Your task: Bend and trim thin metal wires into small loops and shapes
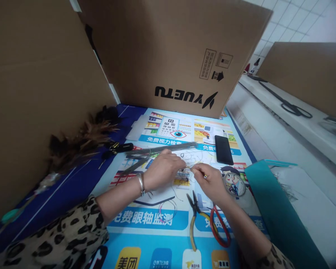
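My left hand [165,167] is closed in a pinch over the printed table cover, a silver bangle on its wrist. Facing it, my right hand [208,180] pinches too, thumb against forefinger. A thin wire [188,167] runs between both sets of fingertips; its fine detail is too small to make out. Behind my left hand lies a bundle of straight grey wires [179,146]. Below my right hand rest pliers [195,211] with yellowish grips, jaws apart, and beside them a red-handled tool [220,229], partly hidden by my forearm.
A black phone [224,150] lies beyond my right hand, near a round clear container [234,184]. At right stands a teal-edged box [282,209] with wire scraps. Feathers [75,140] and keys [114,148] lie left. Cardboard [168,48] walls the back; scissors [294,108] rest on the ledge.
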The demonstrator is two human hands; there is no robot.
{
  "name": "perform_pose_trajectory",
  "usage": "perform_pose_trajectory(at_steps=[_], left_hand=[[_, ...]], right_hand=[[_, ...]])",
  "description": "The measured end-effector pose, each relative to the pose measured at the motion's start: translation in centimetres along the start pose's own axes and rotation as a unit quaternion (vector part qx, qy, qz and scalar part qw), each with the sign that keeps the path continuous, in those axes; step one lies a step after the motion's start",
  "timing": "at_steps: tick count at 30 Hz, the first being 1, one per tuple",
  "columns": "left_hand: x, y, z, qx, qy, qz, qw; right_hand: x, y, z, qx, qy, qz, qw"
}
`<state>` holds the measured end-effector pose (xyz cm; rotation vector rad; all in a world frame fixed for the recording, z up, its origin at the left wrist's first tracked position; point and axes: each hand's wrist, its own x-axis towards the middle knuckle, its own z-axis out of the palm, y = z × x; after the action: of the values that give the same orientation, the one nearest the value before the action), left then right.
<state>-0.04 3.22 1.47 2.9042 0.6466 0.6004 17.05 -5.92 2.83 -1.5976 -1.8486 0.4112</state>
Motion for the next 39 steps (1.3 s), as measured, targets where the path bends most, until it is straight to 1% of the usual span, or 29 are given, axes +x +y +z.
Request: perform_pose_trajectory(at_steps=[3, 7, 10, 12, 14, 16, 17, 18, 19, 22, 24, 25, 27, 28, 30, 32, 33, 36, 39], left_hand=[[0.0, -0.5, -0.1, 0.011, 0.0, -0.004, 1.0], [0.1, -0.6, -0.3, -0.054, -0.013, -0.013, 0.998], [0.2, -0.8, -0.5, -0.055, -0.017, -0.022, 0.998], [0.2, -1.1, -0.5, -0.074, -0.013, -0.034, 0.997], [0.1, -1.4, -0.4, -0.152, -0.022, -0.041, 0.987], [0.1, -1.6, -0.4, -0.256, -0.053, -0.043, 0.964], [0.0, -1.7, -0.3, -0.291, -0.071, -0.042, 0.953], [0.0, -1.7, -0.3, -0.304, -0.082, -0.04, 0.948], [0.0, -1.8, -0.3, -0.297, -0.085, -0.039, 0.95], [0.0, -1.9, -0.3, -0.212, -0.055, -0.035, 0.975], [0.0, -2.0, -0.2, -0.18, -0.042, -0.03, 0.982], [0.0, -2.0, -0.2, -0.186, -0.041, -0.029, 0.981], [-0.1, -2.1, 0.0, -0.25, -0.048, -0.043, 0.966], [-0.2, -2.2, 0.1, -0.301, -0.047, -0.062, 0.951], [-0.3, -2.4, 0.5, -0.4, -0.036, -0.113, 0.909], [-0.3, -2.4, 0.9, -0.458, -0.018, -0.155, 0.875], [-0.3, -2.4, 1.1, -0.469, -0.013, -0.166, 0.867], [-0.3, -2.3, 1.1, -0.472, -0.029, -0.167, 0.865], [-0.3, -1.9, 0.7, -0.457, -0.056, -0.148, 0.876]], right_hand=[[0.1, 0.3, -0.1, 0.025, 0.012, 0.016, 0.999], [0.1, 1.0, -0.1, 0.076, -0.001, 0.065, 0.995], [0.1, 1.4, 0.0, 0.082, 0.011, 0.075, 0.994], [0.1, 1.7, 0.0, 0.107, 0.013, 0.091, 0.99], [0.1, 2.0, 0.0, 0.156, 0.013, 0.119, 0.981], [0.1, 2.4, -0.1, 0.204, 0.015, 0.142, 0.968], [0.0, 2.5, -0.1, 0.221, 0.016, 0.149, 0.964], [0.0, 2.7, 0.0, 0.231, 0.017, 0.152, 0.961], [0.0, 2.8, 0.1, 0.238, 0.018, 0.153, 0.959], [0.1, 3.1, 0.5, 0.269, 0.016, 0.161, 0.949], [0.2, 3.2, 0.6, 0.308, 0.009, 0.179, 0.934], [0.2, 3.3, 0.5, 0.327, 0.001, 0.189, 0.926], [0.3, 3.4, 0.2, 0.347, -0.022, 0.204, 0.915], [0.4, 3.4, -0.1, 0.348, -0.034, 0.207, 0.914], [0.4, 3.6, -0.6, 0.339, -0.05, 0.207, 0.916], [0.4, 3.6, -0.9, 0.331, -0.054, 0.206, 0.919], [0.4, 3.7, -0.9, 0.329, -0.054, 0.205, 0.92], [0.5, 3.8, -0.7, 0.325, -0.043, 0.2, 0.923], [0.5, 3.8, -0.5, 0.328, -0.029, 0.194, 0.924]])
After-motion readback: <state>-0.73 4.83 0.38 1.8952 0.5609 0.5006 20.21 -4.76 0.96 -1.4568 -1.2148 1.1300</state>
